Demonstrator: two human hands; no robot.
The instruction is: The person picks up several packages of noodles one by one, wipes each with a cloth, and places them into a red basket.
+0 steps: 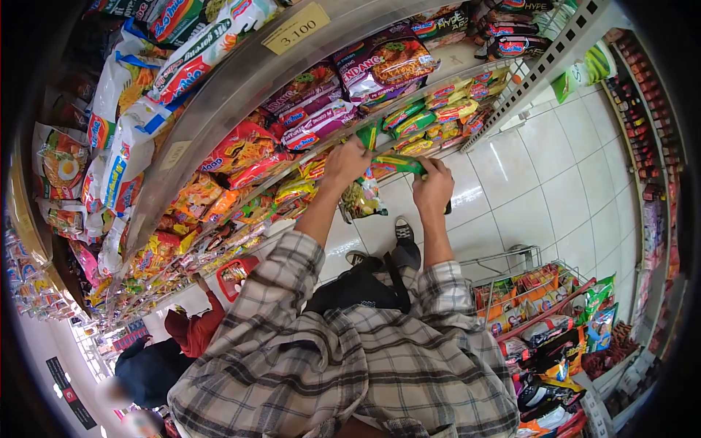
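Both closed, the left hand and right hand grip what looks like one green packet, lengthwise between them, the left nearer the shelf.

Near the frame's centre, the left hand and right hand hold green packaging above the tiled floor. Noodle packets crowd shelves at upper left, below a "3.100" price label; a red basket sits left of the legs.
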